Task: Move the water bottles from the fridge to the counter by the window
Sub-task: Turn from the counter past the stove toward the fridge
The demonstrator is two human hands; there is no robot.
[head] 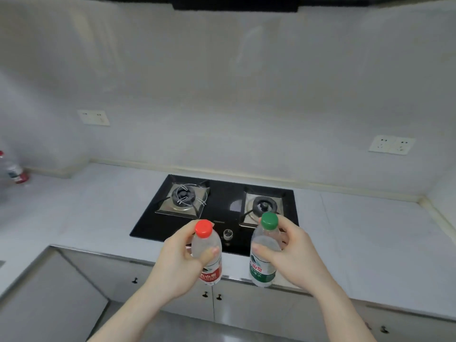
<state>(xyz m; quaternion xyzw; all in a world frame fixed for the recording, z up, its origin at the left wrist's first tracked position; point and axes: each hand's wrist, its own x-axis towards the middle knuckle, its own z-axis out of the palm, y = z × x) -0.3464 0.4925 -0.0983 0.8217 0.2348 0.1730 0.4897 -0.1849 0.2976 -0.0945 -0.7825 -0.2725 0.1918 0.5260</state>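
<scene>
Kitchen counter [370,218] w/ gas hob [217,208]: left hand [182,262], right hand [293,255], fingers curled round red-cap bottle [206,253] & green-cap bottle [264,253], mid-carry above counter edge; third bottle [14,171] already down far left, window unseen.

Clear smooth plastic bottles [206,245] [265,245] with glossy caps (one red, one green) and printed film labels, black glossy glass hob [222,211], brushed metal burner trays [183,206], matt pale stone-look countertop [370,230]
</scene>
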